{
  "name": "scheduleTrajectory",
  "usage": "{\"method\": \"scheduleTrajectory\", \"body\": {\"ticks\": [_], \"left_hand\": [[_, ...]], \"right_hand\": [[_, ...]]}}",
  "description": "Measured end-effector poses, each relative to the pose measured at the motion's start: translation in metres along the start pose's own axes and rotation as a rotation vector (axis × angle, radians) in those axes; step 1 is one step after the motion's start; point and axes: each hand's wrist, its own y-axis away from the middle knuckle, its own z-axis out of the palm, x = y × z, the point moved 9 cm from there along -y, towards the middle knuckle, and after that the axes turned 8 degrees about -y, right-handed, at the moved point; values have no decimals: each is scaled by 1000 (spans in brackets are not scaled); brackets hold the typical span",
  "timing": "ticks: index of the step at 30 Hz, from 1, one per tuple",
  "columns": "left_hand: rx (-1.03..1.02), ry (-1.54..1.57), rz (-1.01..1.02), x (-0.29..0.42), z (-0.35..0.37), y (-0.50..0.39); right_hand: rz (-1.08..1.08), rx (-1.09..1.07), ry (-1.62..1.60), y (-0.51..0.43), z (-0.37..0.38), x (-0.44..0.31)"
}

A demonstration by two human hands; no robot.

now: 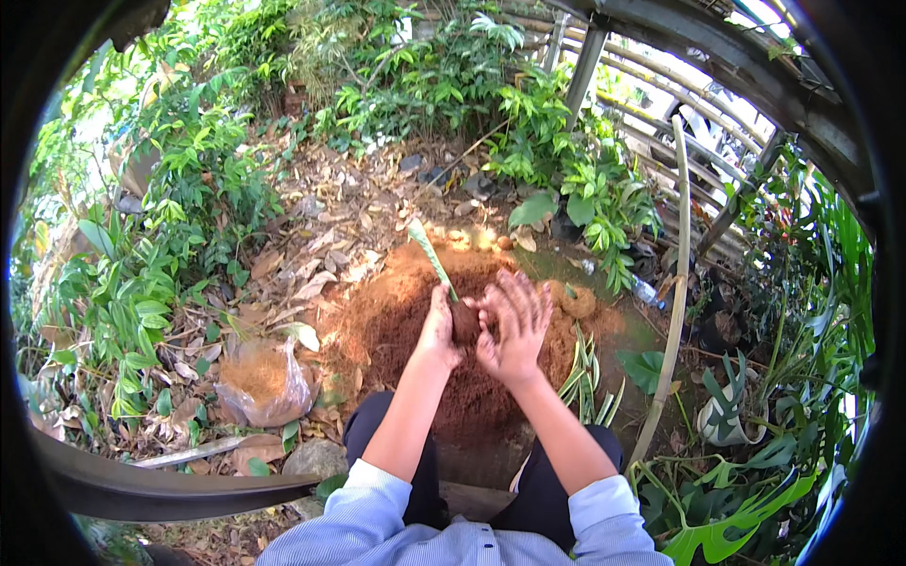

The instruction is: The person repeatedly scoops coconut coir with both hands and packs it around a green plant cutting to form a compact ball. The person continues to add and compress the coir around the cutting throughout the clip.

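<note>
My left hand [439, 329] is closed around a ball of dark brown soil [464, 322], from which a long green leaf cutting [429, 251] with mottled bands sticks up. The leaf tilts away to the upper left. Against the ball's right side lies my right hand [515, 329], its fingers apart and slightly blurred. Whether its fingertips press on the soil is hard to tell. Below both hands spreads a mound of loose reddish-brown soil [396, 332]. Several yellow-edged green leaves [584, 378] lie on the mound's right side.
A clear plastic bag [272, 396] of brown fibre sits at the left. A bamboo pole [676, 318] slants upright at the right, near a plastic bottle [648, 291] and a white pot [729, 421]. A curved dark bar [184, 488] crosses the lower left. Shrubs [177, 191] border the leaf litter.
</note>
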Motion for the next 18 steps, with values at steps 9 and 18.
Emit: {"method": "scheduleTrajectory", "body": {"ticks": [9,18], "left_hand": [[-181,265,113,40,-12,5],[-196,363,123,71,-5,32]], "right_hand": [[436,-467,208,89,97,149],[806,-676,86,298,182,166]]}}
